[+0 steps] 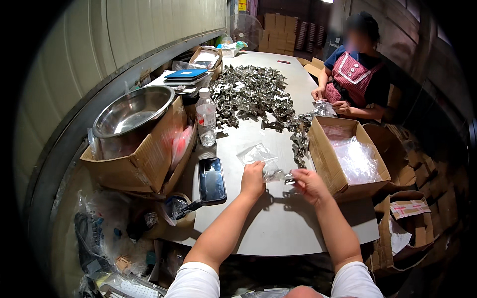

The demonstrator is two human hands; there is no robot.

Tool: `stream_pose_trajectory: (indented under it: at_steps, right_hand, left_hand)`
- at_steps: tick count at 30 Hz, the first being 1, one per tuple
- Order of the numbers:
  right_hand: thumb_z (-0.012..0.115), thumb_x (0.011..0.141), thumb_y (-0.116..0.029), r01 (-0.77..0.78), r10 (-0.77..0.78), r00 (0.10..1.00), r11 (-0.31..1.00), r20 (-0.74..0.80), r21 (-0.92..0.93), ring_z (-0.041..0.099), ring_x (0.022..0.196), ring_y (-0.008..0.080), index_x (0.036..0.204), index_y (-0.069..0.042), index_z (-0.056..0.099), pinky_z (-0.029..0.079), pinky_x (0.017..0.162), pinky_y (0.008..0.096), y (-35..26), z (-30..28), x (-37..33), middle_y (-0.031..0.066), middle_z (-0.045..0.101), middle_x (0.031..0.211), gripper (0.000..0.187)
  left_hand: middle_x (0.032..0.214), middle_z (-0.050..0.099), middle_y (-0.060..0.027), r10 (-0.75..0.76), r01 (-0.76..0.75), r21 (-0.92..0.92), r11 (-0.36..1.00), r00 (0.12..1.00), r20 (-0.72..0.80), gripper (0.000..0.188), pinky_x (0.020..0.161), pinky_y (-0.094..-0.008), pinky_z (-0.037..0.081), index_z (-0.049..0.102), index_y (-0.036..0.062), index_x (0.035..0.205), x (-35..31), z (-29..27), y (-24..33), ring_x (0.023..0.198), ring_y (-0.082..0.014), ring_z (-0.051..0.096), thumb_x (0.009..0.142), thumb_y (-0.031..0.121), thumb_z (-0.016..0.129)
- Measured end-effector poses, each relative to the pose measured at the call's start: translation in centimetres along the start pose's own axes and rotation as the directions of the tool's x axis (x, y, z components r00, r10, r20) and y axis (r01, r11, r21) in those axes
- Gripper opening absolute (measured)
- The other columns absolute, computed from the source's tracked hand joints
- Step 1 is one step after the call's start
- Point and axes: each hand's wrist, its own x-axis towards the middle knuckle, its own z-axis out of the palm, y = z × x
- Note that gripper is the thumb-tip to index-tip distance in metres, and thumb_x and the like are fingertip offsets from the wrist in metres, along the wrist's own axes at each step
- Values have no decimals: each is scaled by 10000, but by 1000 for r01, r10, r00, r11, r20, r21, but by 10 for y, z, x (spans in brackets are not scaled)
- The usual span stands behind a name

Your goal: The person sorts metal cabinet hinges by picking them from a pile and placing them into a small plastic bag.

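My left hand [253, 180] is closed on a small clear plastic bag [258, 153], which spreads out above its fingers over the table. Close by on the right, my right hand [311, 186] pinches a small shiny metal clip-like piece [289, 178] at the bag's lower right side. Whether part of that piece is inside the bag I cannot tell. A large heap of similar metal pieces [248, 92] covers the middle of the table, and a trail of them runs down toward my right hand.
An open cardboard box [325, 158] of clear bags stands right. To the left are a smartphone [212, 180] on a holder, a plastic bottle [205, 119] and a steel basin [134, 111] on a carton. Across the table, a co-worker in a red checked apron [354, 79] handles pieces.
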Motion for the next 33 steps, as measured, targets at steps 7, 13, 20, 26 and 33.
stream_pose_trajectory:
  at_steps: [7,13,20,26,33]
  right_hand:
    - [693,827,-29,370,-392,919,885,-27,-282,625,829,115,1052,40,621,529,702,243,26,10,-6,82,619,1006,247]
    - [738,723,21,587,-634,749,505,189,-633,662,845,218,977,57,646,556,741,286,28,31,-19,146,614,1032,272]
    - [750,730,-15,532,-688,709,376,155,-759,659,801,256,920,44,631,557,684,315,20,28,-23,157,626,948,232]
    - [728,756,-3,596,-737,656,376,161,-710,660,811,233,957,35,619,548,705,320,20,29,-27,149,621,985,232]
    - [689,777,20,614,-740,549,40,389,-789,640,857,286,957,24,595,533,732,339,22,28,-24,150,605,1025,203]
  left_hand:
    - [1248,570,-180,109,-111,-73,991,994,-33,472,1000,-406,421,588,-40,1155,-2,-6,23,1145,-366,516,683,-63,598]
    - [1308,515,-162,169,-169,-36,985,985,17,546,1011,-401,422,537,-52,1220,-1,-8,42,1208,-351,484,681,-66,620]
    - [1344,482,-146,325,-322,-54,945,942,79,583,1036,-398,409,509,-43,1264,-1,-8,52,1274,-346,437,688,-79,590]
    - [1359,467,-141,325,-317,-90,944,939,110,537,1010,-399,432,501,-26,1283,-3,-8,51,1279,-338,438,750,-59,554]
    - [1393,428,-149,287,-255,-203,945,947,146,703,1033,-397,414,434,-1,1354,-2,-10,49,1279,-358,431,671,-123,540]
